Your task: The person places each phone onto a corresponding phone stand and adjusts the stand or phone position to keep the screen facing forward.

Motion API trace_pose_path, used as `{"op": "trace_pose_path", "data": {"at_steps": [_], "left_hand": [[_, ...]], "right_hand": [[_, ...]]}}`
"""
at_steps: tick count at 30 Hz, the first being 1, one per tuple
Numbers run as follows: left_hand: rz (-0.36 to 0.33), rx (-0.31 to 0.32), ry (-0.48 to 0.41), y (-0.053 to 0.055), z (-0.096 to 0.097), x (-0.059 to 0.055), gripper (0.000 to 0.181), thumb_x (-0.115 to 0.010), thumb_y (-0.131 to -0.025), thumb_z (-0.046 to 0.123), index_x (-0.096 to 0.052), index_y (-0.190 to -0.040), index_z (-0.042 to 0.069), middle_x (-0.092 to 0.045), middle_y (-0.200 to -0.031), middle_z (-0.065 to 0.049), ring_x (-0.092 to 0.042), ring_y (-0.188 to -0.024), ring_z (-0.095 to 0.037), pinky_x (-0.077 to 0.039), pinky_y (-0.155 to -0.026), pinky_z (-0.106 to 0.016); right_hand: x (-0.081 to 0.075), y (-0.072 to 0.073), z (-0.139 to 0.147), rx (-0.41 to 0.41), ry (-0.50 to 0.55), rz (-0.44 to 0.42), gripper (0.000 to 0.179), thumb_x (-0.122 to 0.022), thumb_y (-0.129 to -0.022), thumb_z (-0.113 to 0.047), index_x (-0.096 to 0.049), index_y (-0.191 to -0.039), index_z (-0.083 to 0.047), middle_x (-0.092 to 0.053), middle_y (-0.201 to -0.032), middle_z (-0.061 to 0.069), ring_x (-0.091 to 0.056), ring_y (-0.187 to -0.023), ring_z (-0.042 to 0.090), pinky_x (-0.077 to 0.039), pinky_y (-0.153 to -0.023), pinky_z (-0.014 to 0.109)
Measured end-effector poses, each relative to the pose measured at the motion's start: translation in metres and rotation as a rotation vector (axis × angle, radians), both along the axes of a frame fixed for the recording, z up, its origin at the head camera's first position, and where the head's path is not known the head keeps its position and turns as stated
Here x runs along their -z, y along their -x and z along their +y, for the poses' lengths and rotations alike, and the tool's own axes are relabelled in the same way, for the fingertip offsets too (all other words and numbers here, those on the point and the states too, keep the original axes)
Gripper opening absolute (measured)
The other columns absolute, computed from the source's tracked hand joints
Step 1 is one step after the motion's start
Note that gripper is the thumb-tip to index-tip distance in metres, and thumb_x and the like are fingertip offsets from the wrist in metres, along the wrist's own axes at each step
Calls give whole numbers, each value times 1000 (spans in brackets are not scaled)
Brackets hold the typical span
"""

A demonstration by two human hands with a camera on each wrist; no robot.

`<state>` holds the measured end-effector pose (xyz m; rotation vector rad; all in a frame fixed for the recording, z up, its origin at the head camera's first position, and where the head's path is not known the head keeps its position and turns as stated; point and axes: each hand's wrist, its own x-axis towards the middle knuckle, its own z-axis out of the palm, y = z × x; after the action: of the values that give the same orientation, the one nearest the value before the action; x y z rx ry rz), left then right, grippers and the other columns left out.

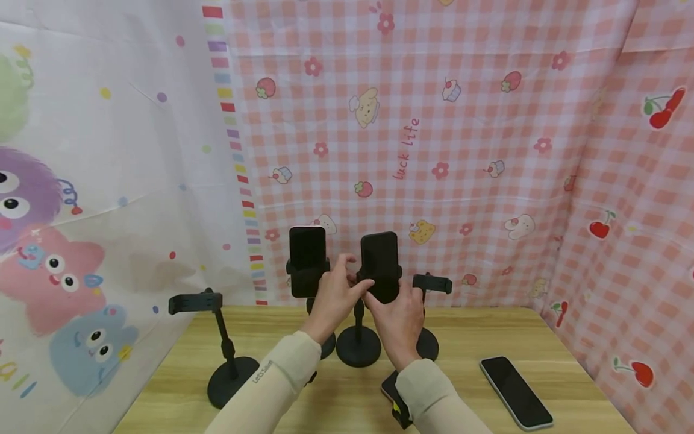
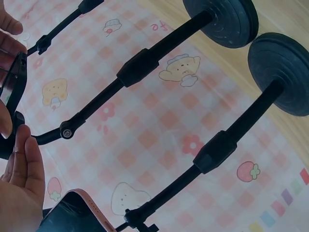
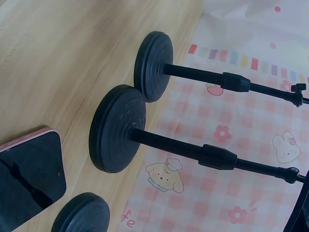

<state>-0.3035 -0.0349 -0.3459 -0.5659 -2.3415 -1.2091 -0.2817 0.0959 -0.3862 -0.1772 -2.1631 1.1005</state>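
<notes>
A black-screened phone (image 1: 379, 256) stands upright in the clamp of the middle phone stand (image 1: 358, 346). My left hand (image 1: 335, 298) pinches the clamp's left side, thumb in front at the phone's lower edge. Its fingers lie against the back of the clamp in the left wrist view. On the other side, my right hand (image 1: 400, 316) grips the phone and clamp at the lower right, its thumb across the front. Only a dark edge of the held phone shows in the right wrist view, where the hand is out of sight.
Left of the hands, a second phone (image 1: 307, 256) sits in another stand. Stands with bare clamps are at far left (image 1: 233, 377) and behind my right hand (image 1: 432, 283). One phone (image 1: 515, 392) lies at right; another (image 3: 36, 179) is partly under my right sleeve.
</notes>
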Motion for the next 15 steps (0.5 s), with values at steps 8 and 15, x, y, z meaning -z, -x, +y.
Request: {"op": "trace_pose_path", "data": {"at_steps": [8, 15], "left_hand": [[-2, -8, 10, 1, 3, 2, 52, -74, -91, 25, -50, -133, 5, -70, -93, -7, -68, -79, -17, -58, -69, -32], [33, -15, 32, -1, 4, 1, 43, -70, -94, 26, -61, -131, 4, -71, -99, -7, -68, -83, -18, -58, -72, -33]], "right_hand": [[-2, 1, -2, 13, 30, -45, 79, -80, -75, -58, -59, -126, -2, -53, -106, 16, -52, -92, 33, -45, -77, 48], [-1, -1, -3, 6, 48, -20, 77, -84, -75, -52, -58, -127, -1, -54, -110, 18, -53, -98, 35, -44, -83, 51]]}}
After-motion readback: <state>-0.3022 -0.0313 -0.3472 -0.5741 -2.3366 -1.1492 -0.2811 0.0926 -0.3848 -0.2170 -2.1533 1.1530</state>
